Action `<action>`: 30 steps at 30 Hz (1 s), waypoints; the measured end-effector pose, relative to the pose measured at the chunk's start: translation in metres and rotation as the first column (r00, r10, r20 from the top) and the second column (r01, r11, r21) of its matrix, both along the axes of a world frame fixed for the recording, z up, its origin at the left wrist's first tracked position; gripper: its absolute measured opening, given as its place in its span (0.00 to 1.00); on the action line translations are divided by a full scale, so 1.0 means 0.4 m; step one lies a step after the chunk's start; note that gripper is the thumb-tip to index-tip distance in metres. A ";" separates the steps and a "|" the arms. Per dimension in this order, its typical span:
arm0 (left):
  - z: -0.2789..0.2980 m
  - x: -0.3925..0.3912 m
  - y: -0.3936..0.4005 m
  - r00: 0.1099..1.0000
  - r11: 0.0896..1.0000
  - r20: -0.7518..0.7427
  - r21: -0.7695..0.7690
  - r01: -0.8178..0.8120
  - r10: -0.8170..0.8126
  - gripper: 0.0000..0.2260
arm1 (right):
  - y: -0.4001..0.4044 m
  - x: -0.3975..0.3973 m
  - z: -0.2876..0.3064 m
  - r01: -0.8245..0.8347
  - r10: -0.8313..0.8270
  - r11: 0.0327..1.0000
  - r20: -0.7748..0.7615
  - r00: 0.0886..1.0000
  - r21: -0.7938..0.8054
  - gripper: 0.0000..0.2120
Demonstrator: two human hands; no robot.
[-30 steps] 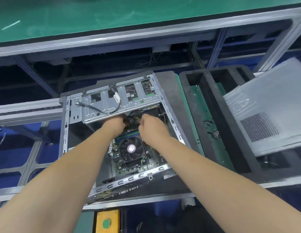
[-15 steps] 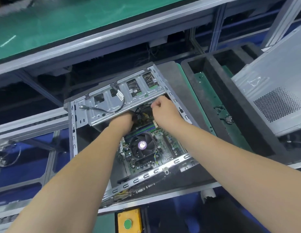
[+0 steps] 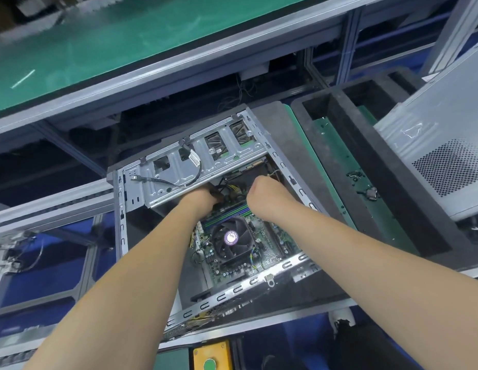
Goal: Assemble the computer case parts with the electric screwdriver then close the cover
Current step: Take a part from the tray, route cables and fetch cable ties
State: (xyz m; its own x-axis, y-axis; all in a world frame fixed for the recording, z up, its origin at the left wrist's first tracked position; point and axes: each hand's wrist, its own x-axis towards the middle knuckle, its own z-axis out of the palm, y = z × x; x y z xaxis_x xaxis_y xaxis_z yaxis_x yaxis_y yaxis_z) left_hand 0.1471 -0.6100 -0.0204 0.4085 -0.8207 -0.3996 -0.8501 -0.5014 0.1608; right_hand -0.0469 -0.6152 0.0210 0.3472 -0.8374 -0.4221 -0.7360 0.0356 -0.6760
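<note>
Grey steel cover parked right on the foam tray, off the open case on the worktop so both hands reach the cables under the drive cage: left hand holding black wires, right hand fisted, contents hidden.

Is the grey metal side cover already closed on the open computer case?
No, the grey metal side cover lies apart on the right, and the open computer case shows its round black cooling fan.
</note>
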 end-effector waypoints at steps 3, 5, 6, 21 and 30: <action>-0.005 0.004 0.000 1.000 1.000 -0.012 0.018 0.014 -0.014 0.20 | -0.003 0.004 -0.008 -0.008 0.008 1.000 0.008 1.000 -0.008 0.16; -0.002 0.006 -0.001 0.999 0.997 -0.028 0.065 0.041 -0.039 0.18 | -0.003 0.005 -0.011 -0.027 0.027 1.000 0.011 1.000 -0.013 0.13; -0.003 0.008 -0.001 0.998 0.995 -0.018 0.078 0.068 -0.066 0.18 | -0.003 0.005 -0.012 -0.032 0.032 0.999 0.012 0.999 -0.015 0.11; 0.006 0.001 0.020 0.963 0.967 0.087 0.050 0.252 -0.255 0.12 | 0.003 0.007 -0.002 -0.081 0.080 0.997 -0.038 0.996 -0.017 0.08; 0.019 -0.015 0.048 0.975 0.972 0.011 -0.070 0.222 -0.222 0.11 | 0.005 0.007 -0.005 -0.090 0.088 0.995 -0.039 0.995 -0.046 0.07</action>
